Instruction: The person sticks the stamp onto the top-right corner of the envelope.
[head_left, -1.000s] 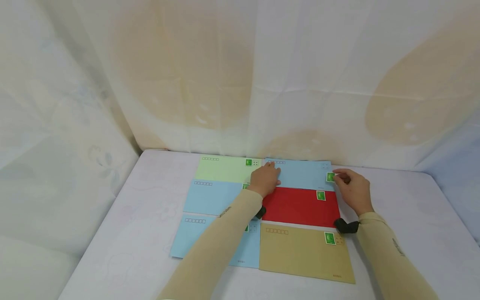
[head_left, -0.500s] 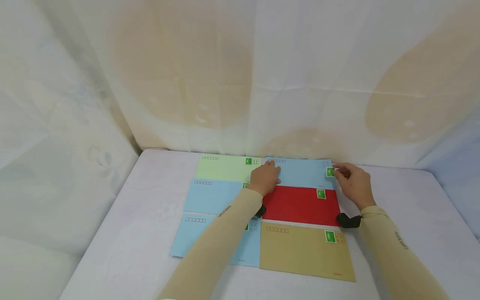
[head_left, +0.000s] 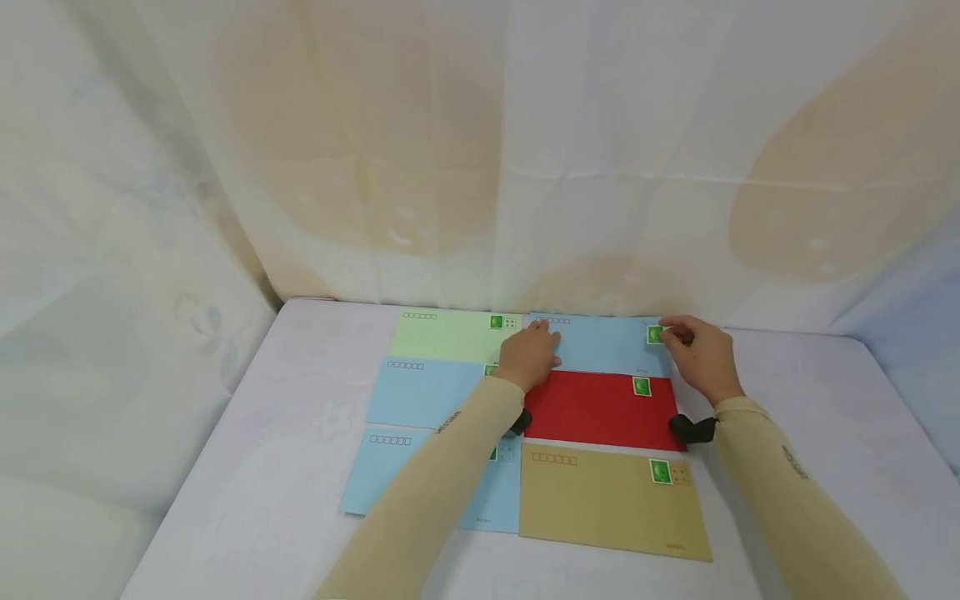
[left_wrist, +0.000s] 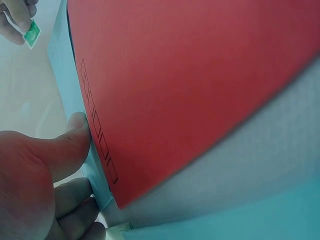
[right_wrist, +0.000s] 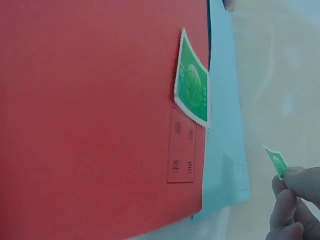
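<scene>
A green stamp (right_wrist: 277, 162) with a white border is pinched between the thumb and fingers of my right hand (head_left: 706, 357). In the head view this stamp appears over the top right corner of the far blue envelope (head_left: 600, 346). My left hand (head_left: 528, 357) rests on that envelope's left end, and its thumb (left_wrist: 77, 135) touches the blue paper beside the red envelope (left_wrist: 190, 85). Another green stamp (right_wrist: 192, 82) lies on the red envelope near a printed box, with slightly curled edges. Both forearms wear beige sleeves.
A brown envelope (head_left: 611, 508) with a stamp lies nearest on the right. On the left are a light green envelope (head_left: 450, 337) and two blue envelopes, partly covered by my left arm. A pale curtain (head_left: 480, 167) hangs behind the white-covered table (head_left: 255, 450).
My right hand has moved away from me and slightly left, carrying the pinched stamp from the blue envelope's right edge up toward its top right corner. My left hand has stayed in place.
</scene>
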